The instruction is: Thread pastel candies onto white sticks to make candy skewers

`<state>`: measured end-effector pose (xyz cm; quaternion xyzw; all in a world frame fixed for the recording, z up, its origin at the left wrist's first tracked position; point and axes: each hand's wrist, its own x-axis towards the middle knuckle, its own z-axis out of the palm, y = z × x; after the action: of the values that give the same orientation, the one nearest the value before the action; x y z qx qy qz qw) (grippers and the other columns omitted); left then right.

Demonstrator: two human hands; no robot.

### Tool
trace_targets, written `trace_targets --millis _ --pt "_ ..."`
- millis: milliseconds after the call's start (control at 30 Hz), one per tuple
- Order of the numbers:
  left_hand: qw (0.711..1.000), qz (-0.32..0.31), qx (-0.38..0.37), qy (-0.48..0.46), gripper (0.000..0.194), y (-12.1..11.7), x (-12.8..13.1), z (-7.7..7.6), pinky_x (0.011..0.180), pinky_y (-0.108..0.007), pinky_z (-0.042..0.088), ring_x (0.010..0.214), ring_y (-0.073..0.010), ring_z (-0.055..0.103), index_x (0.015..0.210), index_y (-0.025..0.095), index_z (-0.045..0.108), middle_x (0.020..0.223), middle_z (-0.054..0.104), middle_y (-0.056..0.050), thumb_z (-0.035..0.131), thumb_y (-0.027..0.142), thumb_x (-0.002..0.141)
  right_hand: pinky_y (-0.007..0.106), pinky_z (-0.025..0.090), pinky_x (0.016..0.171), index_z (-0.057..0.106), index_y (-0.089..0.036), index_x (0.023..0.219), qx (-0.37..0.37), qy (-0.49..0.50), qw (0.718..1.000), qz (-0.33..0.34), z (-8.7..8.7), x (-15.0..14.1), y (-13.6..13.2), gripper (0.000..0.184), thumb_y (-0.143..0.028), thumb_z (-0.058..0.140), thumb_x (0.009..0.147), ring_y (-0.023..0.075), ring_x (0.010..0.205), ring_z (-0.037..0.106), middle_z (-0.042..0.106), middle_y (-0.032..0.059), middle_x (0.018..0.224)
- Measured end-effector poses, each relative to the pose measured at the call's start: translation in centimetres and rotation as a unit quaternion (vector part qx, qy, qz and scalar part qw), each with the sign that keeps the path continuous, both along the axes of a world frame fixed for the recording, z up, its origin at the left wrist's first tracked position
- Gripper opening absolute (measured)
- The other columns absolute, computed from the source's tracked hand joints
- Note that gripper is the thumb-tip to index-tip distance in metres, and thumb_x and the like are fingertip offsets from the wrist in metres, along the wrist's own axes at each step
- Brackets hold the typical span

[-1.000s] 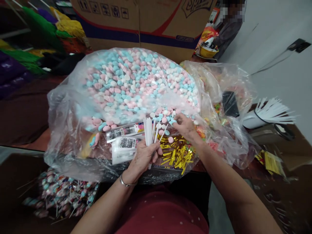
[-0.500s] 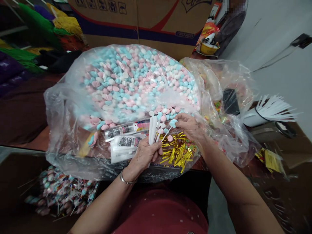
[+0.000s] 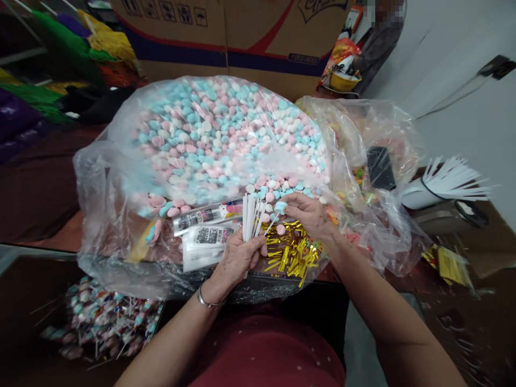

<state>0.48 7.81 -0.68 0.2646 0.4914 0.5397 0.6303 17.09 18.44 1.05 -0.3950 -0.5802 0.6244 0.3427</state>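
Where a tall cardboard carton [image 3: 274, 32] fills the back, its face shows 5 handling symbols, an umbrella among them, a logo cut off by the upper edge, and a purple oval label [image 3: 303, 58] whose lettering is too blurred to read. Before it lies a big clear bag [image 3: 94, 166] full of pink, blue and white sweets, with a second clear bag [image 3: 395, 123] of more colourful pieces beside it. At lower right, a dark brown box [image 3: 455, 344] bears large writing; the first letter looks like a B, though the dimness leaves the rest uncertain. At lower left, an open box [image 3: 24, 312] holds many wrapped sweets on sticks [image 3: 108, 317]. In front of the big bag, the person's left hand [image 3: 241, 255] grips a bundle of white sticks [image 3: 249, 215], 1 thin stick [image 3: 271, 224] slanting away from the others. Left of it lie 2 clear packets [image 3: 209, 239] with small print and square codes, illegible here. Gold twist ties [image 3: 292, 252] are heaped just to the right. The right hand [image 3: 308, 215] pinches 1 pale blue sweet [image 3: 280, 206] by the slanted stick's tip; whether the tip has entered it, I cannot tell.
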Motion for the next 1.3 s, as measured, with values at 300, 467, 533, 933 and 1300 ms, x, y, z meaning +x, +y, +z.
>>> trace_targets --millis 300,467,533,933,1300 --pt "1.000 0.022 -0.001 -0.008 0.028 0.0 0.1 -0.3 0.030 -0.017 0.019 0.027 -0.0028 0.028 0.082 0.016 0.059 0.045 0.056 0.006 0.071 0.037 0.069 0.033 0.057 0.082 0.072 -0.024 0.106 0.278 -0.194 0.940 -0.041 -0.9 -0.3 -0.9 0.025 -0.034 0.058 0.087 0.0158 0.084 0.070 0.075 0.0013 0.098" --pt "0.999 0.036 -0.017 -0.016 0.033 -0.1 0.2 -0.3 0.030 -0.016 0.016 0.027 -0.0024 0.024 0.085 0.016 0.059 0.042 0.052 0.008 0.074 0.039 0.066 0.035 0.058 0.087 0.073 -0.024 0.110 0.360 -0.254 0.897 -0.034 -1.0 -0.7 -1.8 0.027 -0.031 0.054 0.092 0.0181 0.092 0.071 0.076 0.0035 0.104" --pt "0.999 0.037 -0.019 -0.013 0.034 -0.1 0.2 -0.2 0.030 -0.016 0.016 0.027 -0.0025 0.024 0.085 0.016 0.059 0.042 0.052 0.009 0.075 0.039 0.065 0.036 0.058 0.088 0.072 -0.022 0.113 0.382 -0.249 0.890 -0.033 -1.1 -0.9 -2.2 0.029 -0.031 0.051 0.094 0.0186 0.096 0.071 0.076 0.0050 0.108" --pt "0.999 0.039 -0.004 -0.001 0.026 -0.2 0.2 -0.2 0.029 -0.017 0.017 0.027 -0.0028 0.027 0.069 0.018 0.056 0.043 0.052 0.007 0.073 0.036 0.066 0.032 0.055 0.082 0.063 -0.016 0.126 0.472 -0.337 0.813 0.056 -0.9 -1.4 -4.9 0.037 -0.028 0.040 0.100 0.0197 0.090 0.068 0.074 0.0103 0.102" --pt "0.999 0.002 0.017 0.031 0.024 -0.3 -0.1 -0.3 0.030 -0.016 0.021 0.028 -0.0027 0.034 0.068 0.016 0.055 0.048 0.058 0.004 0.069 0.035 0.073 0.034 0.041 0.074 0.060 -0.019 0.072 0.434 -0.587 0.681 0.059 -0.8 8.5 -1.3 0.020 -0.017 0.052 0.091 0.0226 0.081 0.051 0.059 0.0080 0.080"
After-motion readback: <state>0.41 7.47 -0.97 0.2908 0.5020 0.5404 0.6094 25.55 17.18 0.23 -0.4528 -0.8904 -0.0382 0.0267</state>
